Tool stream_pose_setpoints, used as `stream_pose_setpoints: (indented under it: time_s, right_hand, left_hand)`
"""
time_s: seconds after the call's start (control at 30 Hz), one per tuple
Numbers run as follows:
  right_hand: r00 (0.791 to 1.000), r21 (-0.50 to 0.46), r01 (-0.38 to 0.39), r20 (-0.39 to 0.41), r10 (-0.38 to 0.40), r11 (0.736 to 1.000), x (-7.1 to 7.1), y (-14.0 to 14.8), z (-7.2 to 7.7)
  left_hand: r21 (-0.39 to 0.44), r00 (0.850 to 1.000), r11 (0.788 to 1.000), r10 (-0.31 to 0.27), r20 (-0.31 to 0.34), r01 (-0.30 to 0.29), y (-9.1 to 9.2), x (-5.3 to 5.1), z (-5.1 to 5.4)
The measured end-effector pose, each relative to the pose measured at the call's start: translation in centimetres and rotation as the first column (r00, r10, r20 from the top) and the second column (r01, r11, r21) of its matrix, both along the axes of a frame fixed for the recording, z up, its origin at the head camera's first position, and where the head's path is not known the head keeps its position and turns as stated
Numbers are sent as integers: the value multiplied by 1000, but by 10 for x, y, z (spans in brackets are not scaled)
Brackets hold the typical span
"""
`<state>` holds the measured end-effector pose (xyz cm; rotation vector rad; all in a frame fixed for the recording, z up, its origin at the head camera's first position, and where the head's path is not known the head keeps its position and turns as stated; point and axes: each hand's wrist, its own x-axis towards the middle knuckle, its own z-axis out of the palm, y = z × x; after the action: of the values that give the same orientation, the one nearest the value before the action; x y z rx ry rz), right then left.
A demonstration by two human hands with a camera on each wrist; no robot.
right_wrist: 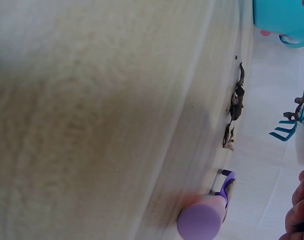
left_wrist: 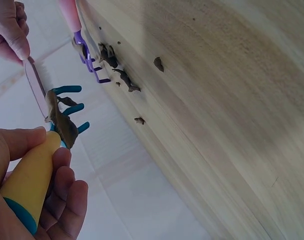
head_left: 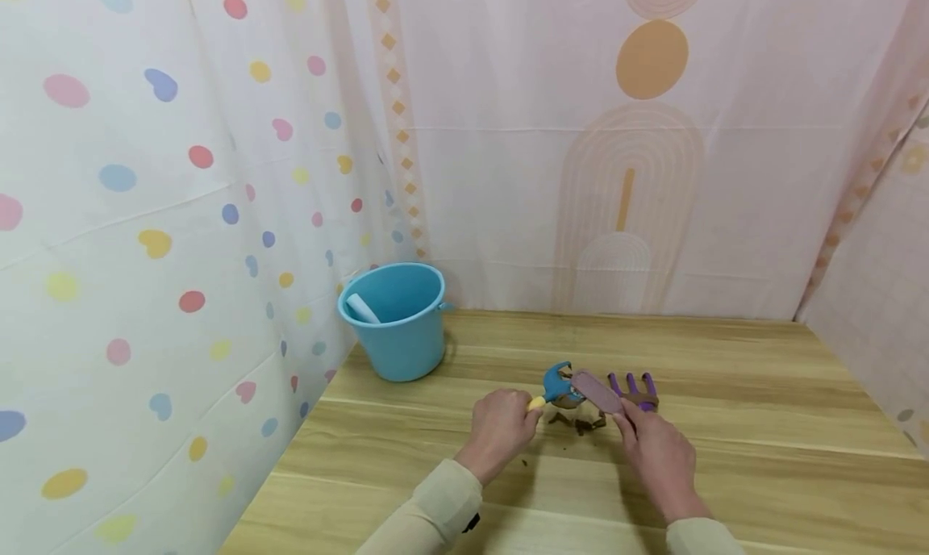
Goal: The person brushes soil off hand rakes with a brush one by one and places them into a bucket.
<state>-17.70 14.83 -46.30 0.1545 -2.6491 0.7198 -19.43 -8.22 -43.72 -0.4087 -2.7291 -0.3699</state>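
In the head view my left hand (head_left: pixel 501 427) grips the yellow handle of a small toy rake (head_left: pixel 557 384) with blue tines. Brown, mud-like matter (left_wrist: pixel 64 125) clings to the rake's head in the left wrist view. My right hand (head_left: pixel 660 456) pinches a flat, rounded mauve brush (head_left: pixel 597 391), held against or just beside the rake head; exact contact cannot be told. Dark brown clumps (head_left: pixel 581 424) lie on the table under the tools. A second toy rake (head_left: pixel 643 390), purple-tined with a pink handle, lies beyond the right hand, brown matter across its head.
A light blue bucket (head_left: pixel 406 349) stands at the table's back left, with a white roll-like thing (head_left: pixel 361 308) inside. Small brown crumbs (left_wrist: pixel 158 64) dot the wooden table (head_left: pixel 762 394). Patterned curtains (head_left: pixel 493 200) hang behind the table and at both sides.
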Motion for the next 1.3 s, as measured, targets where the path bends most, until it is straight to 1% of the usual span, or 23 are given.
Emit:
stream_pose_setpoints:
  time_s: [0.13,0.23,0.4,0.5,0.7,0.77,0.9,0.97,1.03,1.17,1.3]
  right_hand:
    - [999,9,20,-27,-19,1000,-2,0,1]
    - [998,17,33,-61,-32,999,-3,2,-1]
    - [995,13,49,-89,-48,999,-5,5,-3]
    - [994,3,60,-90,-60,998,-6,6,-2]
    - [993,-3,91,-76,-91,996,-5,3,4]
    - [995,2,68,-75,-68,998,-4,0,5]
    - [997,7,-41,-63,41,999,-1,-10,6]
    - [996,3,-71,-55,72,997,0,-13,5]
    - [996,6,-80,-36,80,997,1,-14,4]
    - [999,14,-48,-21,48,999,1,-11,3]
    - [1000,4,-25,-5,25,1000,1,-8,-1]
  left_hand:
    - [-2,1000,1000,-1,-7,1,0,1,0]
    - [-5,1000,1000,-1,-9,1,0,1,-1]
    - [-25,1000,1000,6,-11,-6,0,0,-3]
    - [-42,1000,999,8,-17,-9,0,0,-3]
    - [-48,1000,999,10,-27,-11,0,1,-4]
    - [-45,1000,999,12,-22,-13,0,1,-4]
    - [-36,1000,999,11,-5,-11,1,0,-3]
    - [-25,1000,1000,7,1,-6,2,0,-2]
    - [-21,1000,1000,2,2,-2,2,0,-2]
    - [-16,1000,1000,3,-7,-3,1,0,-1]
    - [-22,1000,1000,19,-20,-20,0,-2,-2]
